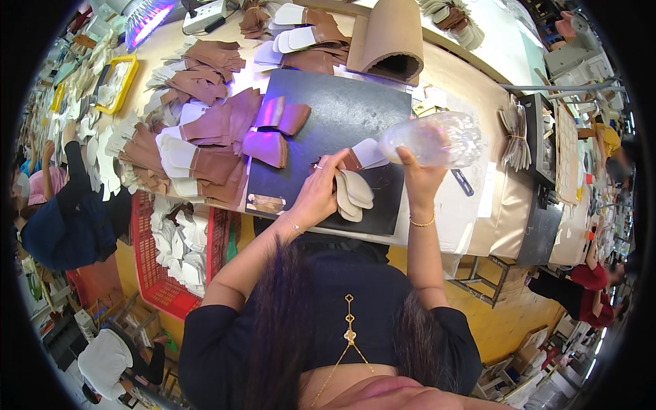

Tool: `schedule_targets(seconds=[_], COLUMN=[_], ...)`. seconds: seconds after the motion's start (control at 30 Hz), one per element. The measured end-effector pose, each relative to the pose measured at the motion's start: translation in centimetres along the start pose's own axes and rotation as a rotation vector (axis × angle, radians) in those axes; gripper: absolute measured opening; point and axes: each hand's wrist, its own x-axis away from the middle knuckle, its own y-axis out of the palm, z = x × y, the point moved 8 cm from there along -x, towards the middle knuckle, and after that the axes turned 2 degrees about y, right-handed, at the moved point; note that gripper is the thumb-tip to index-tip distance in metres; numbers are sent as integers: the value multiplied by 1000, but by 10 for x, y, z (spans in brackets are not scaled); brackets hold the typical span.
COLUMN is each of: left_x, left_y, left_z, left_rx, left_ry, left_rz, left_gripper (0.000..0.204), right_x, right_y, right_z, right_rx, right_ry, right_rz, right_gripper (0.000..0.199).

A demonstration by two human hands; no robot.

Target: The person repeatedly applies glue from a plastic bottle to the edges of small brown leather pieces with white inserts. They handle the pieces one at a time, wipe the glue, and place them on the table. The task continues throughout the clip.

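Observation:
My right hand (pixel 424 179) is wrapped round a clear plastic bottle (pixel 434 140), tilted on its side above the right edge of a black board (pixel 342 102). My left hand (pixel 316 195) is over the board, its fingers closed on the brown end of a brown and white cut piece (pixel 367 154). Several cream rounded pieces (pixel 354 195) fan out beside its thumb; whether the hand grips these too is hidden. Farther left on the board, small brown stacks (pixel 265 148) stand under purple light.
Heaps of brown and white pieces (pixel 212 126) cover the table's left side. A curved brown block (pixel 389 41) stands at the back. A dark pen-like tool (pixel 462 182) lies right of the board. A red basket (pixel 143 239) holds white pieces at lower left. People work around.

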Motion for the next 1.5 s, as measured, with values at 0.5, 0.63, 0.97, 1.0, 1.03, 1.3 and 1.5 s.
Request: schedule_targets(seconds=[0.5,0.63,0.97,1.0,1.03,1.3,1.5], left_x=[-13,-14,-16,-16,-15,-6,-8], left_y=[0,0,3,5,5,1,0], left_z=[7,9,5,4,2,4,4], left_rx=[-147,-151,-164,-153,-143,-34,-167], left_ry=[19,23,-25,-49,-73,37,150], left_rz=[-102,-94,-100,-111,-122,-12,-83], left_gripper=[35,35,36,36,36,45,49], right_x=[-9,16,8,13,10,-29,-12], right_y=[23,59,55,64,61,-8,-17], right_z=[-12,-8,0,0,1,-15,-15], right_rx=[343,492,416,418,451,340,77], right_ry=[-29,-207,-130,-144,-127,-62,9], right_rz=[-116,-331,-288,-363,-336,16,-45], right_gripper=[40,49,60,63,62,49,66])
